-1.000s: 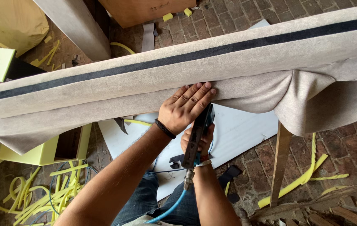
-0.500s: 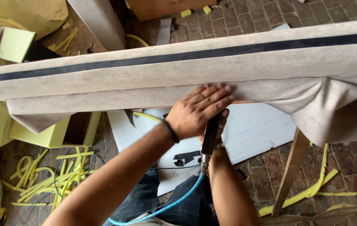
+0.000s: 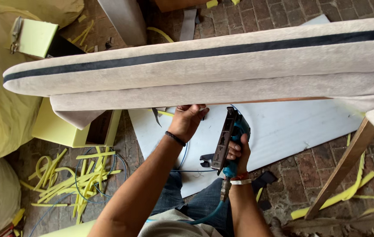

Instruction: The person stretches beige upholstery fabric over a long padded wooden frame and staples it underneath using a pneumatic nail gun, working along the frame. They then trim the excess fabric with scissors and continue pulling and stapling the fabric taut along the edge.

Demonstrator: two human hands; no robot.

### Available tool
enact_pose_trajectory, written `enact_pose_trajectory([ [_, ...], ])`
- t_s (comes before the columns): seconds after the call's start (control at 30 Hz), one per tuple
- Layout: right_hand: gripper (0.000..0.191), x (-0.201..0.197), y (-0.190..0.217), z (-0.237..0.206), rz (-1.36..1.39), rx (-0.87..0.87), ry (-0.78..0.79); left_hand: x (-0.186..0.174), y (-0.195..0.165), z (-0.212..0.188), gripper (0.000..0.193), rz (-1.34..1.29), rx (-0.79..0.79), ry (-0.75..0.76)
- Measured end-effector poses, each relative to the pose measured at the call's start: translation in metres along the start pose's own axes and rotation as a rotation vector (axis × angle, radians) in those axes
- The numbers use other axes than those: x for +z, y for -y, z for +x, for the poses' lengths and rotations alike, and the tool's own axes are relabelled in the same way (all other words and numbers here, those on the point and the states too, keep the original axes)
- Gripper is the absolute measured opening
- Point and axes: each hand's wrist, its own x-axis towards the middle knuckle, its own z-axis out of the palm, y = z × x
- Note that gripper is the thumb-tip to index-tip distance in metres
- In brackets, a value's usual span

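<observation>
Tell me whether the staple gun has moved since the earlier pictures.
Yes. The staple gun, held in the right hand, has shifted right, out from under the left hand, along the fabric edge.

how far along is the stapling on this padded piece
Done: beige fabric already wraps the padded top smoothly. In hand: left hand grips the fabric's lower edge; right hand holds the staple gun pointing at it. Left: loose fabric hangs at the left corner.
</observation>
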Motion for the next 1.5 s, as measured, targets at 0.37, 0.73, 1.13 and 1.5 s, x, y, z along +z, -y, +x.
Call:
enact_pose_trajectory([
  [0.37,0.061,0.010,-0.067,0.020,-0.016,-0.049,0.074,-0.010,-0.023,-0.021,0.035,0.343,-0.125,-0.095],
  [0.73,0.048,-0.004,-0.098,0.085,0.084,-0.014,0.231,-0.021,-0.038,0.046,0.055,0.414,-0.025,-0.411],
  [1.13,0.030,-0.014,-0.065,0.145,0.165,0.238,0.246,-0.040,-0.082,0.027,0.039,0.231,0.037,-0.212],
  [1.5,0.037,-0.053,-0.169,0.142,0.355,0.335,-0.010,-0.115,-0.183,-0.052,0.024,0.360,0.136,-0.635],
])
